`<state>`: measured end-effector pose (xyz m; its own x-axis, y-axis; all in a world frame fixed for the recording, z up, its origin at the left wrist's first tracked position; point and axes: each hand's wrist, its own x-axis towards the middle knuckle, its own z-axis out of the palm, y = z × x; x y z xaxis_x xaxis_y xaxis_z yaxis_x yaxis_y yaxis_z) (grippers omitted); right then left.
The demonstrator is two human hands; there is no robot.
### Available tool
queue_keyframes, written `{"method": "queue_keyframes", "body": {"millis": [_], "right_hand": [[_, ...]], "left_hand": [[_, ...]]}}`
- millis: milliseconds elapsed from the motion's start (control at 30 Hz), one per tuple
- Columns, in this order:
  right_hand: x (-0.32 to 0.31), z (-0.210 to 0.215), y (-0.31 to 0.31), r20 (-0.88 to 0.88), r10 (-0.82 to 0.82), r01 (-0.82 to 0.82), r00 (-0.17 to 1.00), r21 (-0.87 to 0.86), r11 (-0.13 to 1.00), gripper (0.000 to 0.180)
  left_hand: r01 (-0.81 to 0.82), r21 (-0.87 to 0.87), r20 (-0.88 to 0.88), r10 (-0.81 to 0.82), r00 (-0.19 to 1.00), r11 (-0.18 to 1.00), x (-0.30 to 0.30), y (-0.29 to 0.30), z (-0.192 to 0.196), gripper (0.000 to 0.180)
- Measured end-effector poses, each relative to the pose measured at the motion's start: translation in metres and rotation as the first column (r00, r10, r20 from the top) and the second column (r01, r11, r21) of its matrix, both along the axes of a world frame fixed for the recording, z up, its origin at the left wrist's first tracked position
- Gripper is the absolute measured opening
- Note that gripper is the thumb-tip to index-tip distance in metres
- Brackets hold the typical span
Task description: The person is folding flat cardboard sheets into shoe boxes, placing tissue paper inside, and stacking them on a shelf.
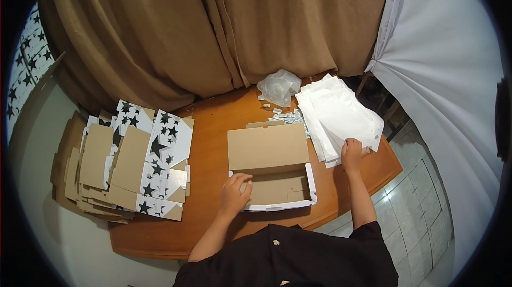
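An open cardboard box (277,188) with white outer walls sits on the wooden table (213,127), its brown lid (266,147) folded back flat. My left hand (234,193) rests on the box's left wall, fingers curled over the edge. To the right, my right hand (353,153) presses on the near corner of a stack of white paper sheets (336,116); whether it pinches a sheet I cannot tell.
A pile of flat unfolded boxes (130,161), brown inside and white with black stars outside, lies at the left. A crumpled clear plastic bag (278,87) and small paper scraps (288,117) lie at the table's far side. Brown curtains hang behind; tiled floor shows at right.
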<state>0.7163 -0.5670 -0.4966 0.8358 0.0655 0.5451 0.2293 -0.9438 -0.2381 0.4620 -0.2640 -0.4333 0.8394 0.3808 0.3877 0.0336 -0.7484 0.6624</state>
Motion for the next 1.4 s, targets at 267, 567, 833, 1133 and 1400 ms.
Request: {"method": "queue_keyframes", "body": {"millis": [267, 567, 833, 1133, 1400], "right_hand": [[-0.097, 0.084, 0.043, 0.222, 0.542, -0.546, 0.811, -0.045, 0.836, 0.014], [-0.194, 0.108, 0.056, 0.199, 0.735, -0.753, 0.648, 0.02, 0.658, 0.022], [-0.183, 0.135, 0.01, 0.304, 0.374, -0.474, 0.876, 0.4, 0.784, 0.035], [-0.17, 0.104, 0.058, -0.065, 0.908, -0.369, 0.414, 0.9, 0.233, 0.054], [-0.175, 0.114, 0.074, -0.055, 0.905, -0.113, 0.421, 0.987, 0.113, 0.019]], "left_hand": [[0.297, 0.336, 0.121, -0.353, 0.928, 0.894, 0.054, -0.035, 0.04, 0.052], [0.508, 0.572, 0.001, -0.619, 0.785, 0.644, 0.069, -0.027, 0.043, 0.019], [0.231, 0.369, 0.369, -0.37, 0.853, 0.9, 0.04, 0.013, 0.093, 0.008], [0.099, -0.315, 0.406, 0.04, 0.913, 0.944, -0.007, 0.042, 0.112, 0.022], [0.013, -0.424, 0.437, 0.192, 0.879, 0.906, -0.006, 0.048, 0.139, 0.032]]}}
